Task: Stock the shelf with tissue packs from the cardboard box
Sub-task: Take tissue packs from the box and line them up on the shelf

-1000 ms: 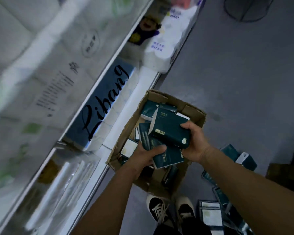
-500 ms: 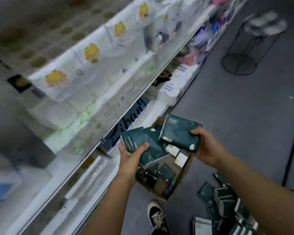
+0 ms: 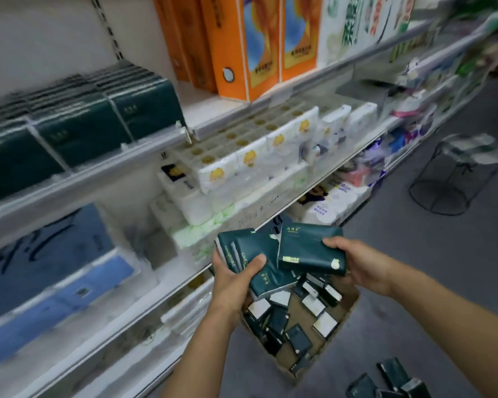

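Both hands have lifted out of the cardboard box (image 3: 308,326) at lower centre: the left hand (image 3: 233,280) now holds what look like several fanned dark green packs (image 3: 256,257), the right hand (image 3: 354,262) one pack (image 3: 308,251), raised toward the shelf (image 3: 98,173)

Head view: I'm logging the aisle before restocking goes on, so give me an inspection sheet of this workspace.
Surface: grey floor, bare where visible.
Job's things: cardboard box on the floor, still holding many dark green tissue packs; matching packs stand in rows on the shelf at upper left.
Clutter: loose packs on the floor right of the box.
Hands: left hand grips several packs; right hand grips one pack.
Cables: nothing seen.
Surroundings: orange boxes, white roll packs, a wire stand in the aisle.
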{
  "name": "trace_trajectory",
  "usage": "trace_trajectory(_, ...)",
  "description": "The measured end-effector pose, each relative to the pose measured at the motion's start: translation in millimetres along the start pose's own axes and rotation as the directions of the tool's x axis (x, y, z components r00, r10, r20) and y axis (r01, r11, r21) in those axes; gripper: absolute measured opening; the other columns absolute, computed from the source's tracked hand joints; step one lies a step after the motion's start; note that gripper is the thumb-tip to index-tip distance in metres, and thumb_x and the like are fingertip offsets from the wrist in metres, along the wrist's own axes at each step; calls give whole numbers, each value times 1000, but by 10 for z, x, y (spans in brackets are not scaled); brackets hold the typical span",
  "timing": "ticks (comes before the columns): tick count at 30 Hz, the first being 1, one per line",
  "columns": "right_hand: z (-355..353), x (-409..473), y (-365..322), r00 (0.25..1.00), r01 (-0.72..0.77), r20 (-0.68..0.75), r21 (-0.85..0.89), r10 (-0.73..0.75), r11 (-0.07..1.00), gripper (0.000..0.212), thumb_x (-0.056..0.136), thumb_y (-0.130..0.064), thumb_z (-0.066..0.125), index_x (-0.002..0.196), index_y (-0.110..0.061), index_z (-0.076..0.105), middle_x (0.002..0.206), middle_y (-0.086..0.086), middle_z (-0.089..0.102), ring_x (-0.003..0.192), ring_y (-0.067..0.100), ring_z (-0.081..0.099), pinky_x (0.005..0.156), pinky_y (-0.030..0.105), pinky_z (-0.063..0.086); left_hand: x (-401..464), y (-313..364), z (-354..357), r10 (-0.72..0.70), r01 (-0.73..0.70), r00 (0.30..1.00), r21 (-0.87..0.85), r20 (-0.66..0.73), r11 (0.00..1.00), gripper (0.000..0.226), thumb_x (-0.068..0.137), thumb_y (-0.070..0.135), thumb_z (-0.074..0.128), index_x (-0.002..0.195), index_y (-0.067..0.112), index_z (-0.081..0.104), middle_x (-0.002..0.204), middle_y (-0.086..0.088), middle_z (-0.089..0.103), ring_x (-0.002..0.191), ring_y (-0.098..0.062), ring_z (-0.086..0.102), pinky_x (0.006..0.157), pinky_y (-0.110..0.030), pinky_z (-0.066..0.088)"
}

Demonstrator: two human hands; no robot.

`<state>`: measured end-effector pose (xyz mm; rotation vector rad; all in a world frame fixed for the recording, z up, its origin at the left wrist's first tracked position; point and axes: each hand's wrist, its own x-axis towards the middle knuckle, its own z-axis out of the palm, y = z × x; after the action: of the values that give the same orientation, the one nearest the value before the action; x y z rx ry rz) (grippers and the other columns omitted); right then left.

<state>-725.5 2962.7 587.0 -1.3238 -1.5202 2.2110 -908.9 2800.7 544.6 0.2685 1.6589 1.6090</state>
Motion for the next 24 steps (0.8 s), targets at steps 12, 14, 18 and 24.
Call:
trace_trajectory(12,1292,-499,-756,943,216,298,-208,-148,954,50,71,-42,78,107,-9,65,71,-1,67,58,8,58,45,18,38,-903,829,-1236,118,-148,978,-171,-172,974,86,54,33,92,129,31,49,116,-2,74,101,-26,74,88,-49,59)
trace_trajectory(14,1590,-586,-815,920,235,363,-217,-145,948,45,73,-39,74,106,-9,66,77,1,71,62,10,63,48,18,43,-1056,936,-1551,121,-149,975,-139,-188,979,91,51,37,93,130,30,48,117,-3,74,102,-26,73,93,-52,57)
trace_trajectory(18,2181,-708,-834,882,294,443,-256,-158,921,53,69,-43,79,111,-14,69,105,11,73,91,21,66,74,31,49,-1366,1083,-2145,139,-165,957,-86,-254,983,97,58,34,94,139,35,40,121,-2,71,102,-25,73,92,-49,58)
trace_trajectory(24,3164,-984,-844,826,361,536,-267,-174,894,46,68,-40,79,106,-16,70,95,7,72,88,23,57,68,32,40,-1891,1300,-2979,188,-235,908,-85,-375,968,87,69,30,88,140,34,38,118,2,70,100,-21,73,85,-44,61)
